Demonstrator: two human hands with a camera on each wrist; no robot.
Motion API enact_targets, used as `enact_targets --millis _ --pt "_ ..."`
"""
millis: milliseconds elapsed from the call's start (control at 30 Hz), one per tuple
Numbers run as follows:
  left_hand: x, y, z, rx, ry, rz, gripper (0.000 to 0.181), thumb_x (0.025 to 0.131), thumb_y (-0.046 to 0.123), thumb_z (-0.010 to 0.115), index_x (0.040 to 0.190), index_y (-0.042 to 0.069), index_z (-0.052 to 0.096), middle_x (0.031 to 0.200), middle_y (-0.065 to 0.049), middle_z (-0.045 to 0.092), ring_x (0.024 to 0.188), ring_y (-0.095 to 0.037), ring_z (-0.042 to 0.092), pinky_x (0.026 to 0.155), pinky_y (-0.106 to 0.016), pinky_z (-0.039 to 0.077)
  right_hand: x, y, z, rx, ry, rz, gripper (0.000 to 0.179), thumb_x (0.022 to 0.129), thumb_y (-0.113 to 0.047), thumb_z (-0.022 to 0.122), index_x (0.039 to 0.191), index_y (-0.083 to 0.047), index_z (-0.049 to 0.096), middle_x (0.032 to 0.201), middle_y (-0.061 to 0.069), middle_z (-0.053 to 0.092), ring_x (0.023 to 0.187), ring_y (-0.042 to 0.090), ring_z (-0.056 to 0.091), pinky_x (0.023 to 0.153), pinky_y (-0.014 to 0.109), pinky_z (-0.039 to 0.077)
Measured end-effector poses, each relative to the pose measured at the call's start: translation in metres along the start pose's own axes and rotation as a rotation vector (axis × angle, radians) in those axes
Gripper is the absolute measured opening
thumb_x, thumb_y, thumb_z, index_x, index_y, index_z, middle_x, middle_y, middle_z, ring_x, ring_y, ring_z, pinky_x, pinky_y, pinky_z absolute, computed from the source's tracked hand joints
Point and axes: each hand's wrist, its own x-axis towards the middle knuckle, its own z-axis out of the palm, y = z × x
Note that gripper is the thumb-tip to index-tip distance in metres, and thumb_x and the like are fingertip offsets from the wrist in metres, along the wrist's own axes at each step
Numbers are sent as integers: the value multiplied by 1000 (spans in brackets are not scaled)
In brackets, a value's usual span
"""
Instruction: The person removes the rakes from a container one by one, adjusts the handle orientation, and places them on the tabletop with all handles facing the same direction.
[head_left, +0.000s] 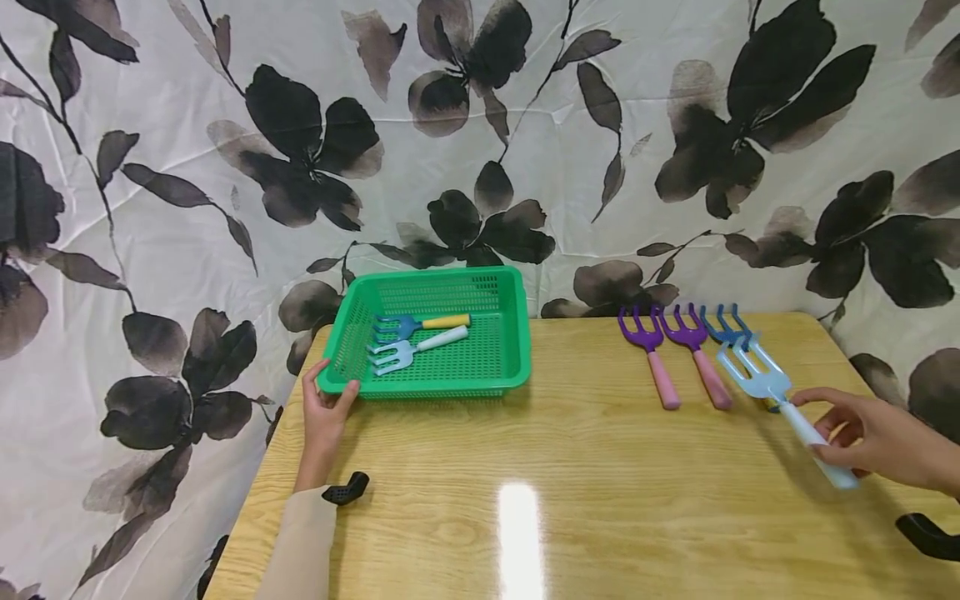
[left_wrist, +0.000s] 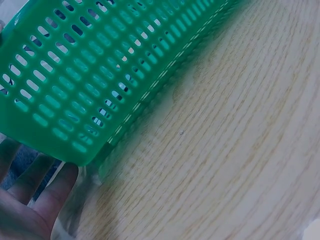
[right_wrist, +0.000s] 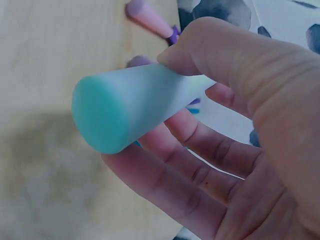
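Note:
My right hand (head_left: pixel 877 433) grips a light-blue hand fork (head_left: pixel 761 379) by its pale handle (right_wrist: pixel 145 97), tines pointing away and tilted left above the table. A blue hand fork (head_left: pixel 726 323) is partly hidden behind it. Left of these lie two purple hand forks with pink handles (head_left: pixel 662 379). At the near left corner of a green plastic basket (head_left: pixel 435 386), my left hand (head_left: pixel 322 417) holds the edge, thumb at the front and fingers on the left side. Inside the basket are a blue fork with a yellow handle (head_left: pixel 446 321) and another light-blue fork (head_left: pixel 402 357).
A wooden table (head_left: pixel 600 500) carries everything, and light reflects off its near middle. Behind it hangs a white cloth with dark flowers (head_left: pixel 585 167), close to the table's far edge.

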Motion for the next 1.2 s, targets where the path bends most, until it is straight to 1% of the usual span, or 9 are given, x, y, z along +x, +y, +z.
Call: enact_targets --millis 200,267,433,567,667,800,1067,1133,1200 --pt "-6 13 2 -5 -28 16 72 100 11 68 158 13 26 152 -25 43 139 -38 45 92 -16 49 -22 24 21 48 -7 44 66 89 -13 81 142 0 44 94 8 58 69 13 60 52 34 55" --pt "-4 8 1 -12 -24 15 71 100 11 68 157 15 26 152 -23 43 140 -36 44 92 -15 49 -28 28 28 48 -13 78 66 88 -16 81 141 0 44 93 7 58 68 12 60 52 34 54" --pt "2 -8 -3 -17 0 30 69 100 11 68 156 19 28 151 -17 45 139 -32 46 93 -15 48 -36 39 42 66 -25 94 63 88 -19 82 137 -1 47 91 6 57 67 11 58 51 34 54" --pt "3 -15 -3 -11 2 51 69 100 14 69 156 20 29 149 -18 45 136 -30 48 91 -15 49 -41 45 50 92 -44 119 61 87 -20 83 135 -4 49 90 5 56 68 12 58 50 34 54" --pt "3 -16 -3 -1 0 59 69 100 16 69 156 21 29 148 -19 45 132 -26 51 90 -15 50 -44 48 56 87 -57 150 62 87 -21 84 134 0 48 88 4 56 68 14 58 50 34 54" --pt "2 -15 -3 -4 3 56 69 100 16 70 156 21 30 148 -19 46 130 -23 52 89 -15 50 -46 52 59 87 -69 148 62 88 -19 83 133 4 47 87 4 55 66 14 58 49 34 54" --pt "1 -8 -2 -37 -20 14 73 100 11 69 158 17 25 153 -20 43 142 -36 43 91 -16 50 -40 56 62 108 -86 172 64 89 -21 81 133 9 45 85 4 54 68 15 56 50 34 53" --pt "0 -5 -2 -33 -25 15 73 100 11 69 158 15 24 154 -22 42 142 -38 42 91 -16 50 -40 57 62 134 -82 172 58 89 -21 82 133 -1 50 84 4 54 67 16 56 51 34 53" --pt "0 -4 -2 -32 -26 17 74 100 11 68 158 14 24 154 -22 41 142 -39 41 91 -16 50 -39 57 62 166 -81 170 47 89 -22 82 129 -24 56 84 4 55 67 17 56 51 34 54"
